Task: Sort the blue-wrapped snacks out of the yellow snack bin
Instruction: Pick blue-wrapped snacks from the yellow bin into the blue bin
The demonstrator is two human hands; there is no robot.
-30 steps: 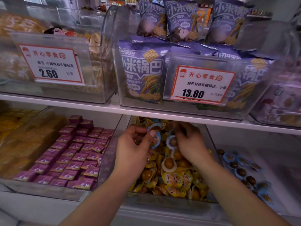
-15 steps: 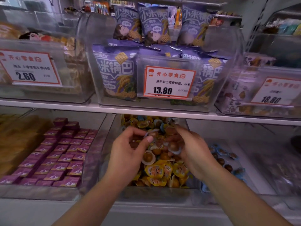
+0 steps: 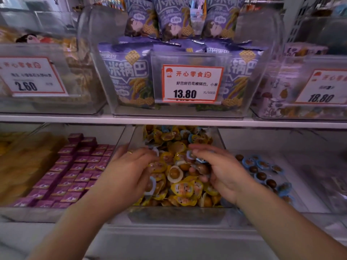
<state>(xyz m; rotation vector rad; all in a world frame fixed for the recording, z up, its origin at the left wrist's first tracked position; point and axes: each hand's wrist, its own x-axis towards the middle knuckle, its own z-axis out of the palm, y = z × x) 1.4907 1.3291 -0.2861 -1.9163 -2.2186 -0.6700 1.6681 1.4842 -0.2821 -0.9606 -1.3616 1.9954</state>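
Both hands [image 3: 129, 171] in yellow-snack bin [image 3: 176, 215] (blue mixed).

- My bin's snacks [image 3: 185, 189] wear yellow wrappers over brown centres.
- Blue-rimmed wrappers [image 3: 261, 165] hold dark brown rounds to my right.
- Small boxes [image 3: 75, 171] on my left are purple.
- Bags [image 3: 129, 77] above are lavender with yellow lattice squares.
- Price tag [image 3: 192, 83] is white, red-bordered.
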